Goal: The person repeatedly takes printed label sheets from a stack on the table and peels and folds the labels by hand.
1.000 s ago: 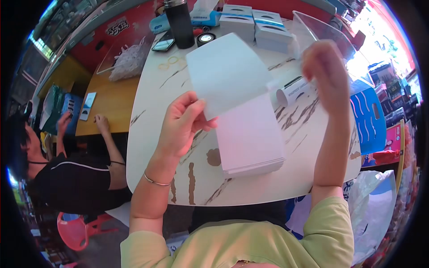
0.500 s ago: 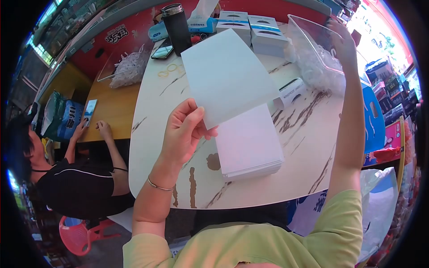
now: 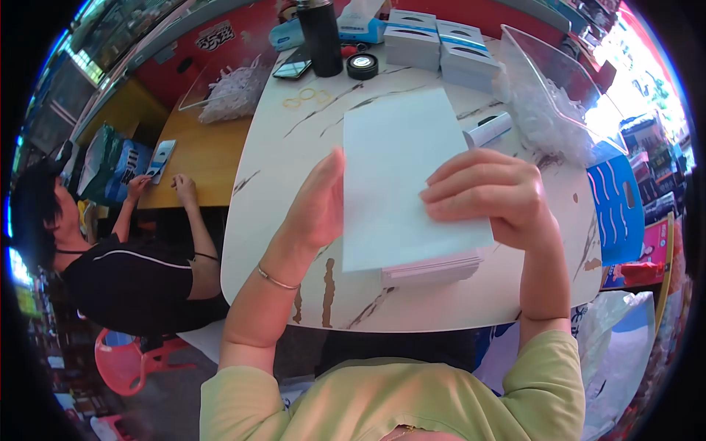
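A blank white sheet [image 3: 397,169] is held up over a stack of white sheets [image 3: 434,269] on the marbled table [image 3: 287,184]. My right hand [image 3: 489,192] is closed on its right side, fingers across the front and thumb hidden. At the sheet's left edge, my left hand [image 3: 318,200] is open and upright, one digit stretched up along the edge and its other fingers hidden behind the paper. Beyond the sheet's right edge lies a small white box [image 3: 488,131], partly covered.
Boxes [image 3: 412,40], a black bottle [image 3: 320,40], a black roll [image 3: 362,66], a phone [image 3: 293,65] and yellow bands [image 3: 307,97] stand or lie at the back. A clear bin [image 3: 551,95] is back right. A person [image 3: 132,272] sits left.
My right hand has come back from the clear bin to the sheet and taken hold of it. The sheet now hangs straighter and lower; my left thumb is off its front.
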A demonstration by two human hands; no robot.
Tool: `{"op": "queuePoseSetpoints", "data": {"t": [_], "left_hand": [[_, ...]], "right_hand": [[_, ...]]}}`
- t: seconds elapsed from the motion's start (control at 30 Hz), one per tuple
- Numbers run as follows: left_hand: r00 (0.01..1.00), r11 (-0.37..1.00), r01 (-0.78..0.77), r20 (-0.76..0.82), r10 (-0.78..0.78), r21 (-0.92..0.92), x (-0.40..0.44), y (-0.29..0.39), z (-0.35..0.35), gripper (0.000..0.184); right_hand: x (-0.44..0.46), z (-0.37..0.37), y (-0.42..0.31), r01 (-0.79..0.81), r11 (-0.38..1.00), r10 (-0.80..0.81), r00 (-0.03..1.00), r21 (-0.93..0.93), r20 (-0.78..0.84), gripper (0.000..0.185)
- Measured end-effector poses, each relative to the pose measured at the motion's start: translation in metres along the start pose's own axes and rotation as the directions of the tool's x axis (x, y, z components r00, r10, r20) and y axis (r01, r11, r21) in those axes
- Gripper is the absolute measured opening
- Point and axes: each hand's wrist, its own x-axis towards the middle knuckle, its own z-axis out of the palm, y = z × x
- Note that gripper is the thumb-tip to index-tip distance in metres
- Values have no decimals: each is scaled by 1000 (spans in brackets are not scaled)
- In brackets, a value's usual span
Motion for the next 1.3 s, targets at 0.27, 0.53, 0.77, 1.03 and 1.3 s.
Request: {"op": "queuePoseSetpoints", "data": {"t": [0.27, 0.53, 0.77, 1.03, 1.3], "left_hand": [[982, 994, -75, 164, 88, -83, -3, 0, -6, 63], [949, 986, -119, 280, 148, -119, -1, 2, -24, 66], [983, 972, -137, -94, 157, 191, -3, 6, -7, 51], [958, 835, -224, -43, 283, 502, 6, 6, -6, 50], [906, 512, -333, 117, 408, 792, 4, 13, -3, 45]], "right_hand": [[-5, 9, 6, -318, 898, 356, 931, 305, -80, 24], [-5, 16, 13, -277, 912, 322, 941, 302, -107, 21], [-3, 20, 14, -173, 971, 191, 977, 165, -100, 30], [-5, 32, 10, -234, 950, 276, 940, 209, -202, 28], [-4, 40, 15, -497, 668, 698, 675, 554, -237, 40]]}}
